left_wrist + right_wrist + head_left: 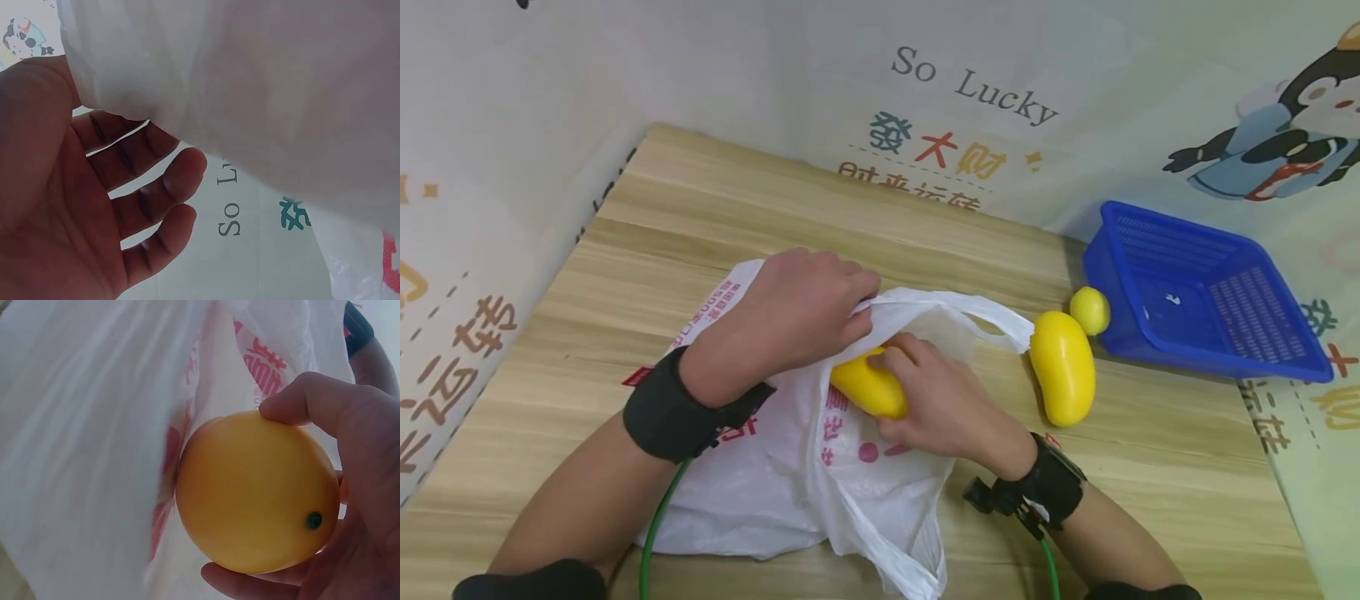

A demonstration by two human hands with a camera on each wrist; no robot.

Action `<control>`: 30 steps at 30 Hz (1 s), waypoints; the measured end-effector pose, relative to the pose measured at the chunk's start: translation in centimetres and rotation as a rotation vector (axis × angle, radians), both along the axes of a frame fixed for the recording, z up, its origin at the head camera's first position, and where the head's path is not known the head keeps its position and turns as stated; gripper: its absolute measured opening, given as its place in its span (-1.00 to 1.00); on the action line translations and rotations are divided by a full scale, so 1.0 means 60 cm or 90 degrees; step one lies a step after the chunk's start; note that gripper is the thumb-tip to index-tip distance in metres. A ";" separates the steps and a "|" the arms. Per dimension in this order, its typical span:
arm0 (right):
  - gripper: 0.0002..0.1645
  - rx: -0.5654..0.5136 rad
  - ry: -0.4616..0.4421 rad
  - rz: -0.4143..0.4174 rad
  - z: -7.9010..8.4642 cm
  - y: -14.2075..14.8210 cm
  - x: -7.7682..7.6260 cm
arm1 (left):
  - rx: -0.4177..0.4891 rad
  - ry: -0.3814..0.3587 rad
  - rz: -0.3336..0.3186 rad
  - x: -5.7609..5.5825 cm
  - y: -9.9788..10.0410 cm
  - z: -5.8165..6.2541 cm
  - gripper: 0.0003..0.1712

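Note:
My right hand (936, 400) grips a yellow mango (872, 383) at the mouth of a white plastic bag (737, 492) with red print. In the right wrist view the mango (256, 494) shows its rounded end with a small green stem spot, thumb on one side and fingers on the other. Part of it is hidden behind the bag's edge in the head view. My left hand (797, 308) pinches the bag's rim between thumb and index finger and lifts it. The left wrist view shows the other fingers (181, 178) loosely bent below the film.
A second yellow mango (1063, 367) lies on the wooden table (1150, 467) right of the bag. Beyond it a small yellow-green round fruit (1089, 311) sits against a blue plastic basket (1195, 346). A printed sheet (820, 83) covers the wall behind.

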State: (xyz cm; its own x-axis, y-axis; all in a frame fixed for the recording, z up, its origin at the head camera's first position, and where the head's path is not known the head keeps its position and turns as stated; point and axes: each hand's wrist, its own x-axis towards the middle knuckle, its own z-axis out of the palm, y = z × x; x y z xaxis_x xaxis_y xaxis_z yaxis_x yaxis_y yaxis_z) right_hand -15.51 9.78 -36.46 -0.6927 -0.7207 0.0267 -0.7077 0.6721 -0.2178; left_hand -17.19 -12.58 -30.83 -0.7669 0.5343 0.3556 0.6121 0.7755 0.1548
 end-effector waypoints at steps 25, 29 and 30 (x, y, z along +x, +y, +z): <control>-0.35 -0.005 0.007 0.014 -0.014 -0.027 -0.003 | 0.003 0.013 0.004 0.000 0.000 0.005 -0.84; -0.37 0.001 0.006 0.020 -0.012 -0.025 -0.001 | 0.003 0.005 0.005 0.000 0.000 0.006 -0.82; -0.36 0.003 0.006 0.024 -0.011 -0.025 -0.001 | 0.003 0.004 0.007 0.000 -0.001 0.006 -0.82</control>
State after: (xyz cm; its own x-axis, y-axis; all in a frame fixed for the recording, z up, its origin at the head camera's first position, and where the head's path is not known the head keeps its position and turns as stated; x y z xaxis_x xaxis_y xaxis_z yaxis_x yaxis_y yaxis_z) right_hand -15.57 8.27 -37.13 -0.6654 -0.7459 0.0299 -0.7340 0.6464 -0.2082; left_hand -17.20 -12.64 -30.46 -0.7705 0.5243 0.3625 0.6045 0.7815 0.1545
